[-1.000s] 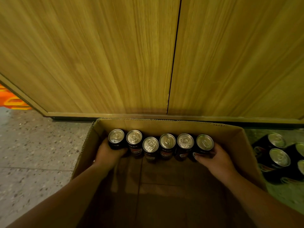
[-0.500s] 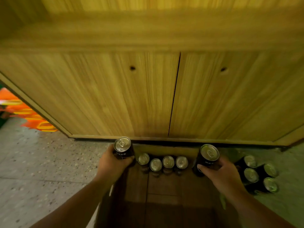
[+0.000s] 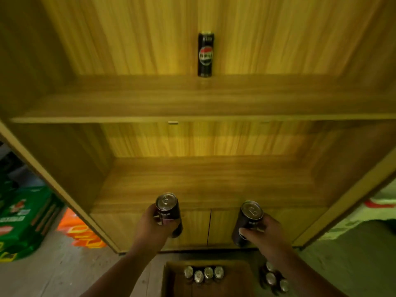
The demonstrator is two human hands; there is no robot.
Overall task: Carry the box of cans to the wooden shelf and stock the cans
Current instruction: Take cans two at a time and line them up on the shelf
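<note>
Now one can (image 3: 166,211) is gripped in the left hand (image 3: 152,229), another (image 3: 248,221) in the right hand (image 3: 264,234), just before the shelf (image 3: 192,176); both should be set upright, well back; four remain boxed (image 3: 169,279) below.

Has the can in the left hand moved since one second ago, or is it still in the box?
Yes. The can in the left hand has left the cardboard box and risen to the cabinet doors, just below the lower shelf.
</note>
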